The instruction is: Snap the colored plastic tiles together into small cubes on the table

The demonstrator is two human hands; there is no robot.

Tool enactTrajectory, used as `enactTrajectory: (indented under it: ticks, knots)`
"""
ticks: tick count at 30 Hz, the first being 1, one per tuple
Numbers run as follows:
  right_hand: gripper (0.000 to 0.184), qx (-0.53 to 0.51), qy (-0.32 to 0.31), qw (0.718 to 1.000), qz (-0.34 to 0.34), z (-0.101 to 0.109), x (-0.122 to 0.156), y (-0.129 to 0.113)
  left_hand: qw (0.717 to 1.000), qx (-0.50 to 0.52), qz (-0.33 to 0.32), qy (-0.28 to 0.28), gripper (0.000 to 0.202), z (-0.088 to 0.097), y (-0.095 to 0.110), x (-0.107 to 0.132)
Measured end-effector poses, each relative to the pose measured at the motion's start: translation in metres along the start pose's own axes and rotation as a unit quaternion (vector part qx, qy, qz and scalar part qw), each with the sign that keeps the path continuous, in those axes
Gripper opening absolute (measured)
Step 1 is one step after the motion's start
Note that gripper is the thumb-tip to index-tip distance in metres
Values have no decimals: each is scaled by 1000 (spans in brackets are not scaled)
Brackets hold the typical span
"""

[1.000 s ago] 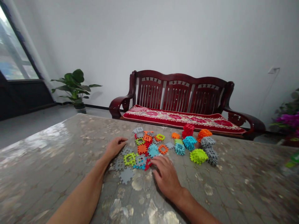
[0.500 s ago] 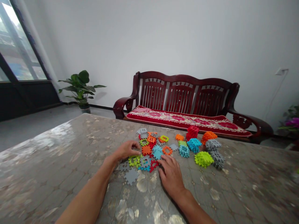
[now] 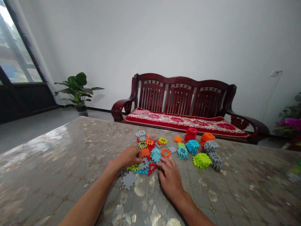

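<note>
Plastic interlocking tiles (image 3: 155,154) under both hands
My left hand (image 3: 129,155) curls over them, hold unclear; right hand (image 3: 170,176) lies flat, fingers loose. I'd pinch single edges.

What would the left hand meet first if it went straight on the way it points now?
Probably the solid orange tile, lying just beyond the fingertips of the left hand; they may already touch it, depth is unclear.

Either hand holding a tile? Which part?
Cannot tell for the left hand: it curls over flat tiles beside an orange tile. Right hand lies open, palm down, holding nothing.
</note>
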State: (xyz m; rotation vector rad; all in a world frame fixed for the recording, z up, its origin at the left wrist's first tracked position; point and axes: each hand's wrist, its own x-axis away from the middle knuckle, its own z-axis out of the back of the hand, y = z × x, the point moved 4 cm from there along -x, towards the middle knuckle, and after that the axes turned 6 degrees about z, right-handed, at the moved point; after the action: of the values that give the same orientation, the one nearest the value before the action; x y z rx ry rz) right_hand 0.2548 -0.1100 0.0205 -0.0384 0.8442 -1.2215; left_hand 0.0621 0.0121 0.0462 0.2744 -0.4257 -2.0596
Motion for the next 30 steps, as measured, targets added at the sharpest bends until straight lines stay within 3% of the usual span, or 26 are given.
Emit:
enactTrajectory:
  ticks: [5, 10, 12, 16, 18, 23, 30]
  knots:
    - [38, -14, -4, 1000, -7, 2, -1, -1, 999, 7, 18, -37, 10, 0, -3, 0]
    - [37, -43, 17, 999, -13, 5, -3, 0, 995, 88, 30, -33, 10, 11, -2, 0]
    - [37, -59, 29, 998, -15, 7, -3, 1, 995, 100, 15, 6, 12, 17, 4, 0]
    - [36, -91, 48, 994, -31, 7, -4, 5, 985, 89, -19, 144, 13, 20, 21, 2]
    - [36, -107, 59, 992, -43, 7, -4, 8, 983, 75, -45, 161, 11, 12, 31, 4]
    - [35, -123, 88, 986, -75, 8, -3, 20, 993, 72, -79, 49, 13, -12, 37, 2]
    - [36, -105, 77, 989, -73, 10, -3, 22, 980, 166, -45, -99, 48, -13, 20, 1]
